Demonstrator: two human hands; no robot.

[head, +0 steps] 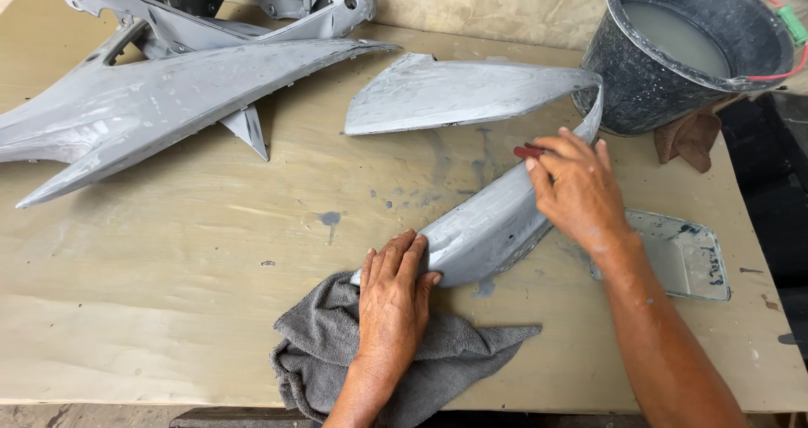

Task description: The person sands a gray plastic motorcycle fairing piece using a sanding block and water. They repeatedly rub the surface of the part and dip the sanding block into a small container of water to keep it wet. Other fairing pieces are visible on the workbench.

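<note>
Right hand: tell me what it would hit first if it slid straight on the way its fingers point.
The right hand points up-left along the curved grey panel. Past the small red piece under its fingertips, it would probably meet that panel's flat upper section.

A light plywood tabletop [168, 310] fills the view. At its upper left lie large grey primed bodywork panels [151, 100], one long and pointed, another with cut-out holes behind it. At upper right stands a dark bucket [640, 83] holding cloudy grey water, a brown rag [690, 138] tucked beneath it. Below that rests a clear shallow plastic tray [686, 255].
</note>
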